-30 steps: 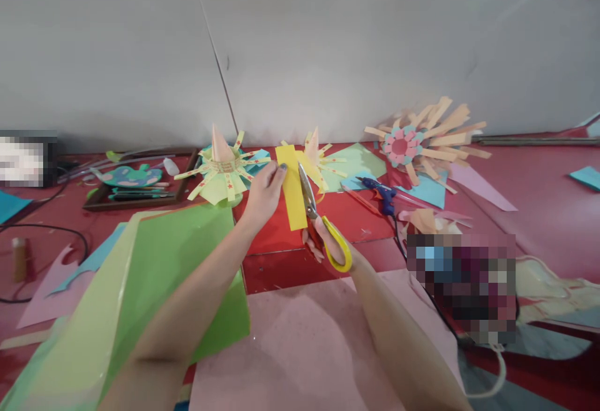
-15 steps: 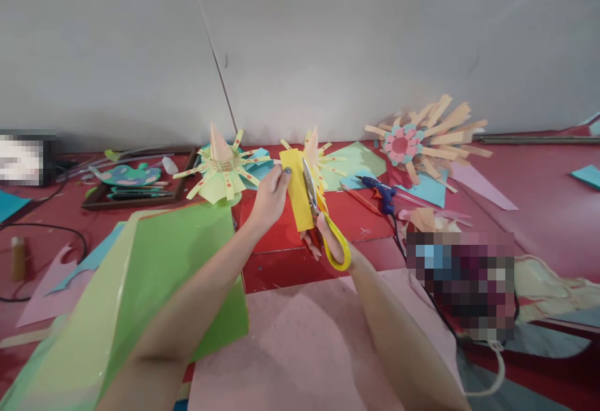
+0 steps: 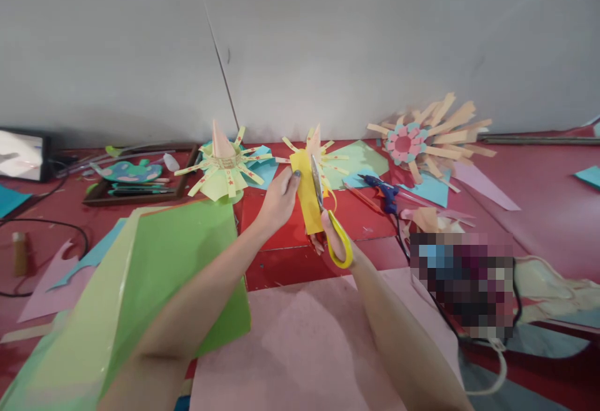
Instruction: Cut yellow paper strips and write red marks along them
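Note:
A yellow strip of paper (image 3: 308, 202) is pinched upright between the thumb and fingers of my left hand (image 3: 282, 195). My right hand (image 3: 334, 239) grips a pair of scissors (image 3: 345, 250) with yellow handles. Its metal blades point up along the right edge of the strip, where a thin curl of yellow paper hangs off. The lower fingers of my right hand are partly behind the paper and the handle. Just behind the strip stands a paper cone with star-marked rays (image 3: 315, 139), partly hidden.
A similar paper cone (image 3: 224, 148) stands left, near a wooden tray (image 3: 94, 197). Right of my hands lie a blue glue gun (image 3: 385, 193) with a cord and a peach paper flower (image 3: 404, 143). Green sheets (image 3: 178, 261) and pink paper (image 3: 300, 342) cover the near table. A wall rises behind.
Both hands, the yellow strip and the scissors have shifted slightly right. The scissor blades look closer together, and the thin yellow offcut now curls out to the right.

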Demonstrator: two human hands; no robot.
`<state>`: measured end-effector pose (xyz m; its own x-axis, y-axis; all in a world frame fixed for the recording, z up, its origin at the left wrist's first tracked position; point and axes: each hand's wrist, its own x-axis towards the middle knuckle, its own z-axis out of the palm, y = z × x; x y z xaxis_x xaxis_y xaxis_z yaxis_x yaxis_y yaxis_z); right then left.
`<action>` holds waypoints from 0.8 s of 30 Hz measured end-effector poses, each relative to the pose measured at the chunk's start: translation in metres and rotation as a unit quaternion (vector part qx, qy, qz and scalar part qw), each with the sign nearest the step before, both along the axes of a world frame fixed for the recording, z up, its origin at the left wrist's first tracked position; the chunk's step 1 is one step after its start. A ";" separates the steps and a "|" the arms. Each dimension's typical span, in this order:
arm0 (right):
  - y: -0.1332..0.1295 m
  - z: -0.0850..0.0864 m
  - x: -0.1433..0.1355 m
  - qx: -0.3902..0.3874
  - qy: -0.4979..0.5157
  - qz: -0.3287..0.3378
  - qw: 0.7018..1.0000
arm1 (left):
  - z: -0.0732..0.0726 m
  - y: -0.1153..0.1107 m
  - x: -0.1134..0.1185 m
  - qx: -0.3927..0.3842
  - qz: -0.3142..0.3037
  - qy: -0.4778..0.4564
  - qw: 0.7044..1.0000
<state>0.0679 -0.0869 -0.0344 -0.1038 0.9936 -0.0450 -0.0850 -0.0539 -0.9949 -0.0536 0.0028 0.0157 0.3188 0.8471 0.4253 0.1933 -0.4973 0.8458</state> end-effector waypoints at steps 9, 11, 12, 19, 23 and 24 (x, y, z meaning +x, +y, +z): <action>0.001 -0.003 0.000 -0.004 0.001 -0.001 1.000 | -0.004 0.002 0.001 -0.017 -0.001 -0.004 1.000; 0.001 -0.004 0.000 -0.005 0.001 0.000 1.000 | -0.005 0.002 0.001 -0.022 -0.004 -0.006 1.000; 0.002 -0.003 0.001 -0.005 -0.002 0.000 1.000 | -0.005 0.002 0.001 -0.025 -0.006 -0.006 1.000; 0.001 -0.005 0.002 0.003 -0.017 -0.007 1.000 | -0.002 0.002 0.000 -0.036 -0.017 -0.004 0.999; 0.000 -0.006 0.002 0.015 -0.027 -0.011 0.999 | 0.001 0.002 -0.002 -0.037 -0.024 -0.002 0.999; 0.000 -0.005 0.002 0.015 -0.031 -0.012 0.999 | 0.001 0.002 -0.002 -0.038 -0.027 -0.002 0.999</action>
<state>0.0698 -0.0871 -0.0395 -0.0785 0.9967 -0.0210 -0.0232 -0.0229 -0.9995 -0.0553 0.0045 0.0166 0.3629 0.8585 0.3624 0.1646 -0.4418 0.8819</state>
